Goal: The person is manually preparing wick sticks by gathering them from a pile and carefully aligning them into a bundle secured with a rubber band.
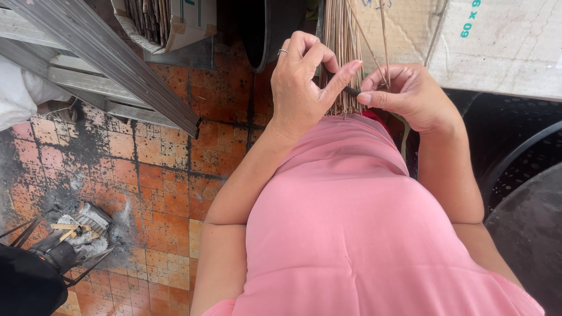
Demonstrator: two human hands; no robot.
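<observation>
My left hand (301, 82), a ring on one finger, and my right hand (410, 96) meet in front of my chest. Between their fingertips they pinch a short dark stick piece (351, 91). Just behind the fingers stands an upright bundle of thin brown sticks (341, 44), its cut ends pointing down toward my pink shirt (351, 222). One thin stick (383, 41) runs up from the right hand's fingers.
Orange floor tiles (164, 181) lie to the left. Grey metal slats (99, 52) lean at upper left under a cardboard box of sticks (167, 20). A small ash-covered burner (76, 234) sits at lower left. Black perforated tubs (515, 164) stand at right, a dark container (275, 29) behind.
</observation>
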